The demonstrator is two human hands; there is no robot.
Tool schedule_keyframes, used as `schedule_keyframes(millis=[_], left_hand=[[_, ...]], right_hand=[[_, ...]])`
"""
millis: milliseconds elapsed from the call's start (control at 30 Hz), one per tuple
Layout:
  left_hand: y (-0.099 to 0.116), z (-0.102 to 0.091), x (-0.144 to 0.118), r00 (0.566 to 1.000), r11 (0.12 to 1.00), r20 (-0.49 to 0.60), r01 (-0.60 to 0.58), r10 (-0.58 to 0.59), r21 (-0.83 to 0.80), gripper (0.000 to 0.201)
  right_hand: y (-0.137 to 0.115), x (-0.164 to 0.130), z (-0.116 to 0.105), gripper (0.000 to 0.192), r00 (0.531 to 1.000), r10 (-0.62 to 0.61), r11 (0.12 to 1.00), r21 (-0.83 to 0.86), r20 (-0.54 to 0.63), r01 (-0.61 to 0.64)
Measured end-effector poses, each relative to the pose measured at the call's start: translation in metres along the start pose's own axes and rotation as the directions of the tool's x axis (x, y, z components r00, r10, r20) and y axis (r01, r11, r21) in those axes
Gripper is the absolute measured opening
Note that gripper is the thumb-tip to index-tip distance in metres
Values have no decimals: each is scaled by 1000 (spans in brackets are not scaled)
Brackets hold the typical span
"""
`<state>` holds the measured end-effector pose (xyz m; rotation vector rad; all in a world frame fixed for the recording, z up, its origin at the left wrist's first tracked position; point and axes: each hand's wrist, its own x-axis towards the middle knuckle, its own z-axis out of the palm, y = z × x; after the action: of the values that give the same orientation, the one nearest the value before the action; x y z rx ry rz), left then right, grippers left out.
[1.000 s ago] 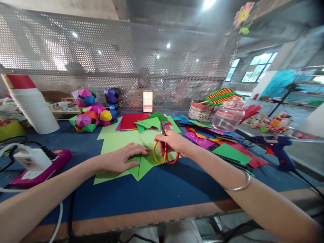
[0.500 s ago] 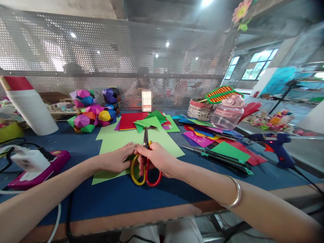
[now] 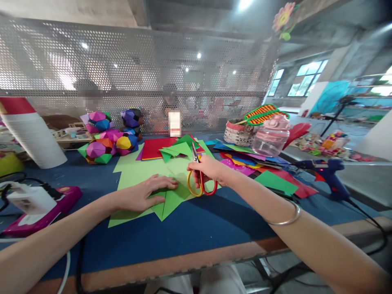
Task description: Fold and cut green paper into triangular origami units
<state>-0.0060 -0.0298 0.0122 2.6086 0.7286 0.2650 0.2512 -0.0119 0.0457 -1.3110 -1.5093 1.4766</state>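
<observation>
on the blue table (image 3: 214,220), left hand (image 3: 142,195) flat on green paper (image 3: 143,171), right hand (image 3: 208,169) gripping scissors (image 3: 199,179), bottle (image 3: 271,136) beyond.

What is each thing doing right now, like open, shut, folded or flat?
Red and yellow handled scissors: blades shut, gripped by right hand.
Folded dark green paper piece: creased, pressed flat by left hand.
Light green paper sheet: flat on table.
Clear pink-lidded plastic jar: lid on, tilted.
Blue glue gun: red light on.
</observation>
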Motion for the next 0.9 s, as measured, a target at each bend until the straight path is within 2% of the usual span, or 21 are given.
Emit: schedule_keyframes(millis=[133,300,400,533,667,800,900], left_hand=[[1,1,-1,1000,1000,-11,14,-14,6,39],[-2,3,-1,999,998,-32,37,-36,43,36],[-5,5,-1,998,998,-44,41,-39,41,41],[-8,6,-2,997,997,-49,63,-61,49,44],[-4,5,0,998,997,-44,43,-41,62,39],[1,2,1,999,999,-31,17,-15,52,36],[3,1,2,1000,1000,-18,15,-14,24,39]], right_hand=[[3,-3,8,22,1000,-1,999,47,25,0],[9,-15,43,21,996,18,987,158,90,-33],[12,-22,66,22,995,-7,974,226,95,-15],[15,-26,81,25,993,-43,961,277,106,12],[13,-21,74,26,991,-67,967,251,119,35],[5,-13,45,26,992,-57,998,-10,110,58],[-2,-8,20,21,997,-45,993,-110,56,51]])
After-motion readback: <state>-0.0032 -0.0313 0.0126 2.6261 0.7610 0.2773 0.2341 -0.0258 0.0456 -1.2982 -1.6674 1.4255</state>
